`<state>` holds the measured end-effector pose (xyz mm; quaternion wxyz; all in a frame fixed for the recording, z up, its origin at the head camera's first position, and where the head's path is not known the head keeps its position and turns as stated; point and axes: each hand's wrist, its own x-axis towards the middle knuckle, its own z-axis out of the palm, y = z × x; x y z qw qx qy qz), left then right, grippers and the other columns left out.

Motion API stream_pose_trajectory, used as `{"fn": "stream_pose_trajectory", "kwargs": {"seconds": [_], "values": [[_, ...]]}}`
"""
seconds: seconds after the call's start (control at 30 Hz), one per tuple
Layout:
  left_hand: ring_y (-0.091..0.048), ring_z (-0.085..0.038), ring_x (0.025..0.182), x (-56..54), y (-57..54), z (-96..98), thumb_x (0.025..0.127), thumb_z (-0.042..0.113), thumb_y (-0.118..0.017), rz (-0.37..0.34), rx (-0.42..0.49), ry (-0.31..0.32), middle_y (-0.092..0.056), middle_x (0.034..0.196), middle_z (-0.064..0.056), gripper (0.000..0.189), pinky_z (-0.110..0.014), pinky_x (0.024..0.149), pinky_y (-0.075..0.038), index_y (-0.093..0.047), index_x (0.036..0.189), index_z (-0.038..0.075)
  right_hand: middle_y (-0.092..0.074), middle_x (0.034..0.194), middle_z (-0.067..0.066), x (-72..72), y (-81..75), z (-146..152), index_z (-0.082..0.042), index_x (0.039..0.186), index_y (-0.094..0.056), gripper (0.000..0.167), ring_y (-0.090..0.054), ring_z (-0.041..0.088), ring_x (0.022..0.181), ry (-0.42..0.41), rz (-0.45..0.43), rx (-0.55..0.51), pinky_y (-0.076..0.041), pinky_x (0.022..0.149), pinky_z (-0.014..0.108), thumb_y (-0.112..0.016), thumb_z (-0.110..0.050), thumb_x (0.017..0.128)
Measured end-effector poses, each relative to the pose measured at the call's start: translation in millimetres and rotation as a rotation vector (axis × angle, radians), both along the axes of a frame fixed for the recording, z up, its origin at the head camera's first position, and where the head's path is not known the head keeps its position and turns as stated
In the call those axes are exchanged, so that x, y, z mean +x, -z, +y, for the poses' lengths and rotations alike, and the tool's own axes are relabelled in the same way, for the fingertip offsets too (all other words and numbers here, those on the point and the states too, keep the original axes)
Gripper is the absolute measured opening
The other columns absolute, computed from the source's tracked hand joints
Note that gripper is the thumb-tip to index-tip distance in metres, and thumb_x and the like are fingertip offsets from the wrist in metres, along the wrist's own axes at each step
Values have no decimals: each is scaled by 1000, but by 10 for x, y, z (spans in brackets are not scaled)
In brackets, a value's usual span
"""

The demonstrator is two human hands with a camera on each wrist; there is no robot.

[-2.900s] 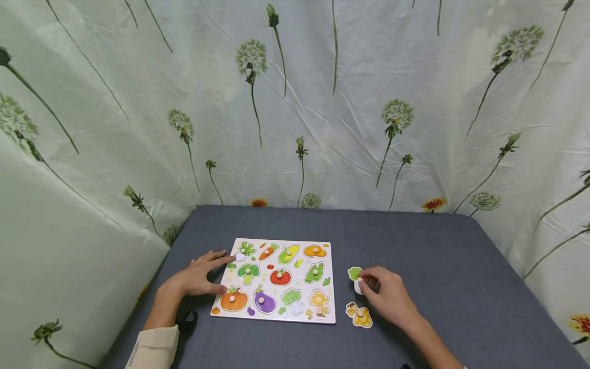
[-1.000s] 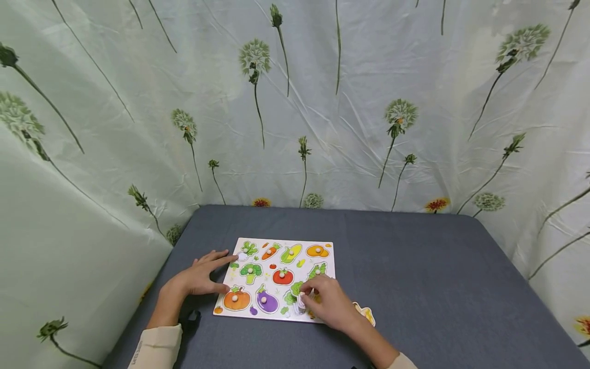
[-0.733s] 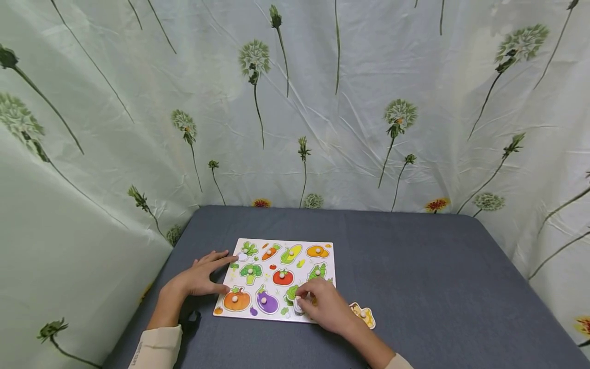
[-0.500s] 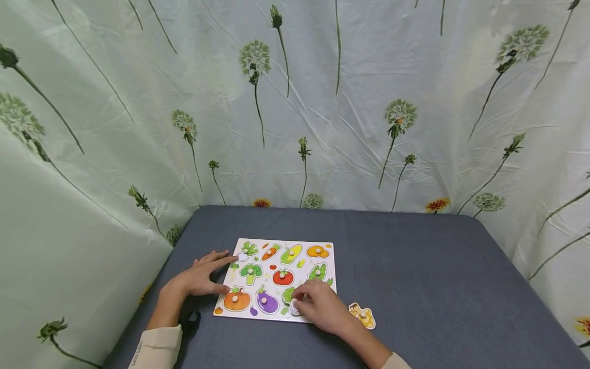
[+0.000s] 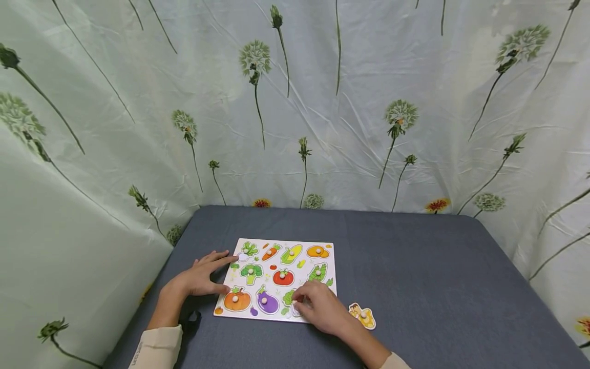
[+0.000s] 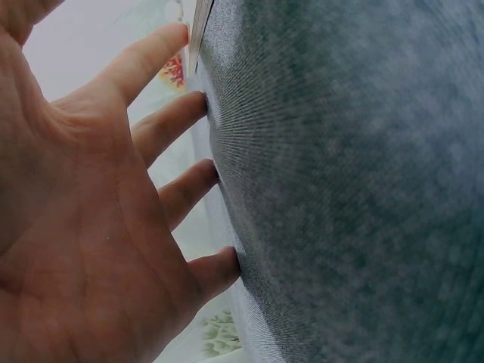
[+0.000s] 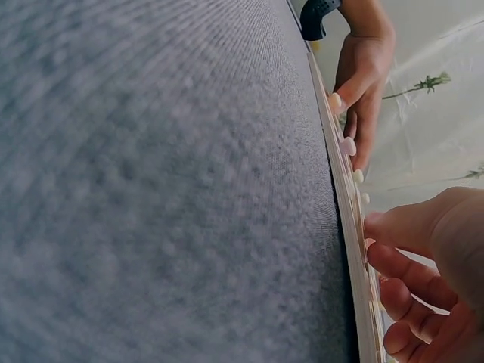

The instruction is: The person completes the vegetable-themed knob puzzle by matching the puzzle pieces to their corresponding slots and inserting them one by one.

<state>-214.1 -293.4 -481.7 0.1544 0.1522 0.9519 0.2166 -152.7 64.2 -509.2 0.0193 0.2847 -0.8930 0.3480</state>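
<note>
A white peg-puzzle board (image 5: 272, 318) with painted vegetable pieces lies on the dark grey table. My right hand (image 5: 322, 307) pinches the small knob of a bok choy piece (image 5: 289, 296), in the bottom row beside the eggplant piece (image 5: 267, 302). The hand covers part of that piece and the lower right corner of the board. My left hand (image 5: 198, 277) spreads its fingers along the board's left edge. In the left wrist view its other fingertips (image 6: 214, 172) rest on the tabletop. In the right wrist view, thumb and index finger meet low over the board edge (image 7: 344, 181).
A yellow mushroom piece (image 5: 363, 315) with a knob lies on the table, right of the board. Pumpkin (image 5: 235, 299), tomato (image 5: 283, 277), broccoli (image 5: 251, 274) and several other knobbed pieces sit in the board. A pale curtain (image 5: 295, 102) with dandelions hangs behind the table (image 5: 415, 266).
My right hand took the bok choy piece from the table, carried it left onto the board, and shifted it slightly left and down into its place. The left hand has stayed put.
</note>
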Motion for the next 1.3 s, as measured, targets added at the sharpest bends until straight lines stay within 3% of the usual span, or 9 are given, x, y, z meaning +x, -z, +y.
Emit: {"fn": "stream_pose_trajectory", "kwargs": {"seconds": [0.53,1.3], "values": [[-14,-55,153,13,-23,10,74,49,-81,-7,-6,-7,-31,166,-22,92,-80,114,-7,-47,155,21,-67,84,-12,-8,-8,13,-16,97,-80,8,-50,1,77,-9,0,21,-43,72,20,-76,-14,91],[-13,-54,154,-29,46,-27,74,49,-80,0,-6,-1,-30,167,-21,94,-80,114,-5,-46,156,19,-66,82,-12,-1,12,9,-13,95,-80,8,-52,0,79,1,14,2,-46,73,21,-77,-10,89]]}}
